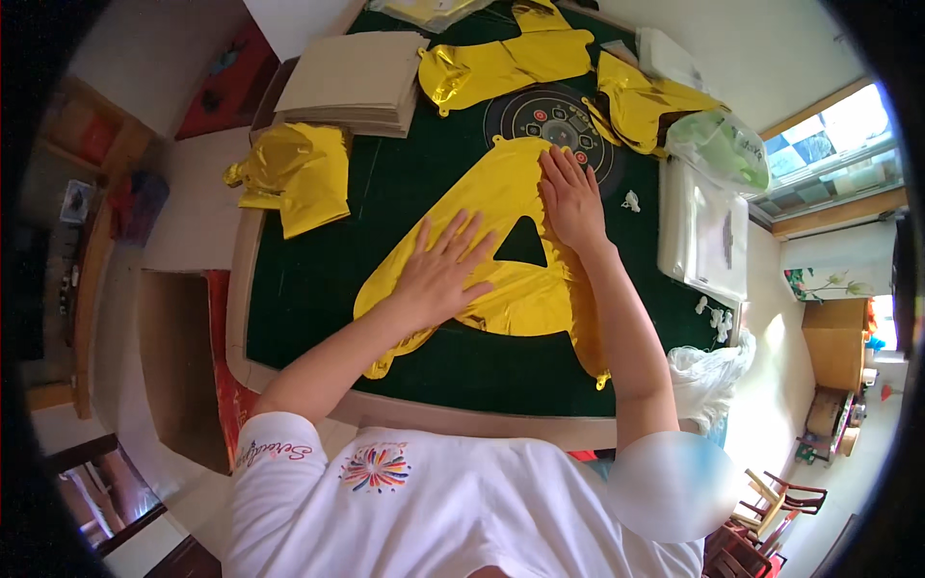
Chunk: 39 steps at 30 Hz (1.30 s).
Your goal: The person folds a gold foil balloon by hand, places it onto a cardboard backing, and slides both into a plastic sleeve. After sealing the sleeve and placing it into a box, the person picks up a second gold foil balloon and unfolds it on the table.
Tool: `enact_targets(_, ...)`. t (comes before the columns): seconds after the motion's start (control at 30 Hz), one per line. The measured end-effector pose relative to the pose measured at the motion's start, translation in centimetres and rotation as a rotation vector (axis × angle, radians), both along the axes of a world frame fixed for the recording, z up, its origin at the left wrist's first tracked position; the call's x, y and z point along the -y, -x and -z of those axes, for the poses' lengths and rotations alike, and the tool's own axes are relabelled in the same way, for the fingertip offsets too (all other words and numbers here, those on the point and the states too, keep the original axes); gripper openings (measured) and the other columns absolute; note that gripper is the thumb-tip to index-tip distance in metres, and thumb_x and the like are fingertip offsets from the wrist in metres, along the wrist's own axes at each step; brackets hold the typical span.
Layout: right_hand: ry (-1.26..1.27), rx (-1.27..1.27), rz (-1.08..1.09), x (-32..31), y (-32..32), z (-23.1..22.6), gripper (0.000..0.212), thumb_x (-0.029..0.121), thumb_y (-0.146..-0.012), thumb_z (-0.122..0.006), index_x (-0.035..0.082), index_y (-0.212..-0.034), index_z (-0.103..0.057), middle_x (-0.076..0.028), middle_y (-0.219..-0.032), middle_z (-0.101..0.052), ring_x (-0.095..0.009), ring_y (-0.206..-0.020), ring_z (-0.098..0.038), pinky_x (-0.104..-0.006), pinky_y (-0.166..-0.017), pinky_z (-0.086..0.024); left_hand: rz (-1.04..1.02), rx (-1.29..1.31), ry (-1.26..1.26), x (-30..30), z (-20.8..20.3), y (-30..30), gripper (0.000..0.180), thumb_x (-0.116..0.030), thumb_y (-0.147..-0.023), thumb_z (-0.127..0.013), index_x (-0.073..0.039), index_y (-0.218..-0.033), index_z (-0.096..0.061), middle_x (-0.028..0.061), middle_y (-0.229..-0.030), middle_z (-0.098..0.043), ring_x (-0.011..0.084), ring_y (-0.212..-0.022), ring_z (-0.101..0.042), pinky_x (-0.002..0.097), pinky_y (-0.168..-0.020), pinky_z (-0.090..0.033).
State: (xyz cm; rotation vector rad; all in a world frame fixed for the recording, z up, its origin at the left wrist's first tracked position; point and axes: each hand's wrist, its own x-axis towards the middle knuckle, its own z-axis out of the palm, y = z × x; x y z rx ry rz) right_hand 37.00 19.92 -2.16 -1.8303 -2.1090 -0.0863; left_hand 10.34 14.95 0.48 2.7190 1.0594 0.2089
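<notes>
A flat, gold foil balloon (520, 303) shaped like a letter A lies on the green table surface (482, 371), its narrow top pointing away from me. My left hand (443, 272) rests flat on its left leg, fingers spread. Along the upper right side, my right hand (574, 204) is laid flat with the fingers stretched out and close together. Neither hand grips anything. Small tabs show at the balloon's top and at the ends of its legs. My right forearm partly covers the right leg.
Behind lie another gold foil balloon (511, 72) and a crumpled one (655, 101); more folded gold foil (299, 178) is at the left. A cardboard stack (347, 82) stands far left. Clear plastic packs (703, 231) line the right edge, near a white plastic bag (708, 380).
</notes>
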Motion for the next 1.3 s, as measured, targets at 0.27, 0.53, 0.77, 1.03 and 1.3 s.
enact_targets(0.27, -0.045, 0.024, 0.005, 1.3, 0.8, -1.1, 0.045, 0.031, -0.101, -0.040, 0.015, -0.143, -0.042, -0.006, -0.151, -0.038, -0.026, -0.141, -0.032, -0.0467, -0.114, -0.024, -0.120, -0.105, 0.061, 6.3, -2.4, 11.2, 0.075, -0.047, -0.090, -0.058, -0.018, -0.151, -0.026, 0.0116, -0.158, -0.016, 0.0274, -0.147, -0.013, 0.0587, -0.116, -0.006)
enact_targets(0.53, -0.025, 0.021, 0.024, 2.3, 1.6, -1.2, 0.045, 0.031, -0.101, -0.039, 0.018, -0.143, -0.042, -0.005, -0.151, -0.037, -0.025, -0.142, -0.030, -0.0462, -0.115, -0.022, -0.194, -0.154, 0.140, 7.9, -6.7, 15.2, 0.089, -0.050, -0.085, -0.063, -0.016, -0.153, -0.017, 0.0112, -0.160, -0.011, 0.0291, -0.147, -0.010, 0.0563, -0.117, -0.006)
enact_targets(0.77, -0.019, -0.005, 0.008, 1.9, 1.6, -0.9, 0.044, 0.028, -0.100, -0.041, 0.014, -0.142, -0.044, -0.008, -0.150, -0.039, -0.028, -0.140, -0.032, -0.0494, -0.114, -0.023, 0.230, 0.084, 0.053, 3.6, -3.9, 1.8, 0.070, -0.045, -0.092, -0.054, -0.006, -0.147, -0.032, 0.0112, -0.155, -0.028, 0.0248, -0.146, -0.019, 0.0501, -0.118, -0.013)
enact_targets(1.03, -0.070, 0.013, 0.008, 0.3, -0.9, -2.2, 0.044, 0.027, -0.099, -0.044, 0.013, -0.141, -0.045, -0.008, -0.149, -0.040, -0.026, -0.139, -0.035, -0.0469, -0.113, -0.025, 0.676, -0.059, 0.163, 6.3, -2.2, -4.4, 0.077, -0.061, -0.092, -0.040, -0.012, -0.150, -0.027, 0.0074, -0.158, -0.021, 0.0227, -0.147, -0.015, 0.0510, -0.118, -0.008)
enact_targets(1.3, 0.006, -0.078, -0.005, -0.9, -0.1, -5.8, 0.046, 0.028, -0.099, -0.045, 0.014, -0.142, -0.043, -0.010, -0.149, -0.038, -0.031, -0.139, -0.033, -0.0545, -0.111, -0.025, 0.237, 0.331, 0.140, 1.0, -10.3, -0.3, 0.060, -0.030, -0.090, -0.063, -0.012, -0.142, -0.041, 0.0150, -0.149, -0.037, 0.0295, -0.141, -0.031, 0.0489, -0.114, -0.025)
